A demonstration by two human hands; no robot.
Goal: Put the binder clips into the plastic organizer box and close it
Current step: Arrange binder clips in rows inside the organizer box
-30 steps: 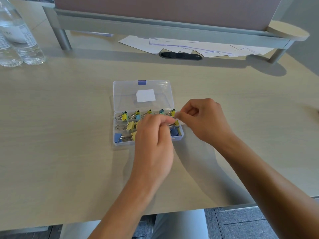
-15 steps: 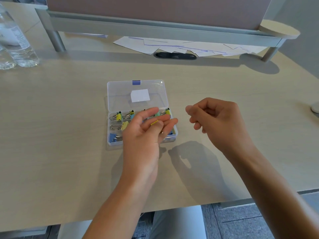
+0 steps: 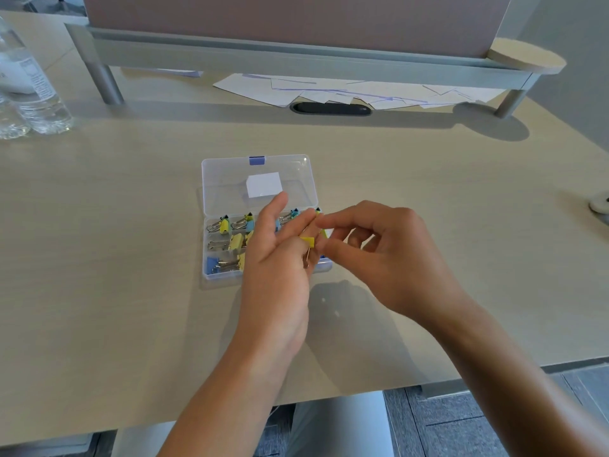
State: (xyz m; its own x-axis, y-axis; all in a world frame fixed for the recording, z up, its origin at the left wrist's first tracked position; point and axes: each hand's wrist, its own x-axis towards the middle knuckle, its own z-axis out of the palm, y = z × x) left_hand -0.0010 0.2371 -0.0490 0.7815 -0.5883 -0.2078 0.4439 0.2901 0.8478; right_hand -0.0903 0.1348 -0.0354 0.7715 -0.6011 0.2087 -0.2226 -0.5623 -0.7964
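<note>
Fingers (image 3: 298, 225) of the left hand (image 3: 276, 258) are loosely extended, a yellow binder clip (image 3: 308, 241) held against them. The clip is pinched by the right hand (image 3: 379, 255) from 3 o'clock, above the open organizer box (image 3: 211, 275). No writing can be read on the lid's white label (image 3: 263, 184).

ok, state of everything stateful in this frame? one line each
organizer box: on desk, partly filled with clips
lid: open, laid flat behind the box
yellow binder clip: held over box, between both hands
left hand: holding clip
right hand: fingertips at clip
water bottles: upright, far left
</note>
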